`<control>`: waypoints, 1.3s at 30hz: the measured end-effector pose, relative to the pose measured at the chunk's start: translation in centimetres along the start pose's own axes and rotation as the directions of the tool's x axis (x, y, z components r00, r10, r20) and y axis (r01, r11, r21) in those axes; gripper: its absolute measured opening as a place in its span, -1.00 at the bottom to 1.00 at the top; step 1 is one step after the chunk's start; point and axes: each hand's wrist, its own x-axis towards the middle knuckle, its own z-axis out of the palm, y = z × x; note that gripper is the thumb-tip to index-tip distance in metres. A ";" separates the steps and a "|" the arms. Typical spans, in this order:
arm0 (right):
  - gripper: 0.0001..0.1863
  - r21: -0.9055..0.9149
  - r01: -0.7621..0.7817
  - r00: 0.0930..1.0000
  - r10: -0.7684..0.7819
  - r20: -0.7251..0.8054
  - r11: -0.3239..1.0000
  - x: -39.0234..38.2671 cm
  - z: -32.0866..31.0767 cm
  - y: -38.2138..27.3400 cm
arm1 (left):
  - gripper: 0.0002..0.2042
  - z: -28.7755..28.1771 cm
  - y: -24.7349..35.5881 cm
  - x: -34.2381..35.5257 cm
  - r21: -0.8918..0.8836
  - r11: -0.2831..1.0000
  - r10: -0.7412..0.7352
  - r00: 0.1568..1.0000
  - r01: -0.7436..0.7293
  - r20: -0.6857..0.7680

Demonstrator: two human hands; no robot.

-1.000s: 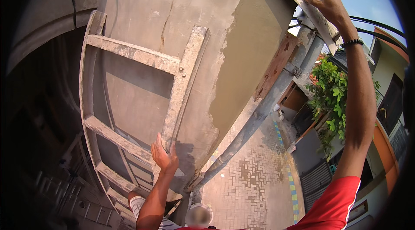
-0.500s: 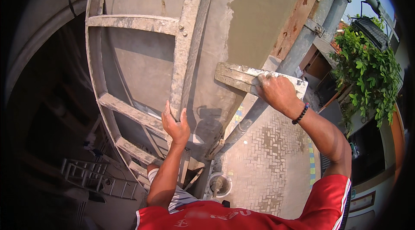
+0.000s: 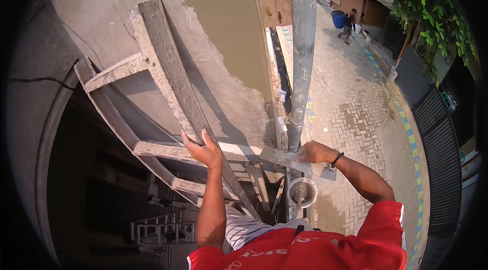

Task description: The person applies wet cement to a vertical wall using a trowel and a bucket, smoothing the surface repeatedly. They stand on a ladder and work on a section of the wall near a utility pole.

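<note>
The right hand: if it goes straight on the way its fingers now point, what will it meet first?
Probably the grey vertical pipe: the right hand, resting on a flat plaster-caked board, points left toward the pipe's base, though depth is unclear.

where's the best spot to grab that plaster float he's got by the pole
Best at its near end, where the right hand already rests on it. The float is a long flat board lying across the pole, so come from above and the right; the left hand holds the ladder rail.

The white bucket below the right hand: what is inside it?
Inside the white bucket a dark upright handle-like object shows against a pale grey inside. Whether it holds mortar or water cannot be told; the flat board under the right hand covers its upper rim.
</note>
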 end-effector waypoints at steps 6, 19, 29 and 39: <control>-0.62 0.849 -0.297 0.934 0.318 0.164 0.437 -10.2 4.2 3.8 | -0.31 -0.2 -0.5 0.2 0.078 0.996 0.052 0.999 -0.052 0.006; -0.57 0.887 0.101 0.847 0.506 0.161 -0.451 -18.7 16.6 9.4 | -0.26 0.1 -1.0 0.6 0.235 0.966 0.105 0.994 -0.111 0.039; -0.60 0.877 0.196 0.795 0.595 0.120 -0.438 -21.0 18.4 10.0 | -0.23 0.0 -0.2 0.1 0.277 0.952 0.111 0.991 -0.128 0.076; -0.63 0.902 0.190 0.750 0.650 0.122 -0.388 -23.7 19.2 10.7 | -0.21 0.1 -0.4 0.6 0.258 0.959 0.099 0.992 -0.117 0.083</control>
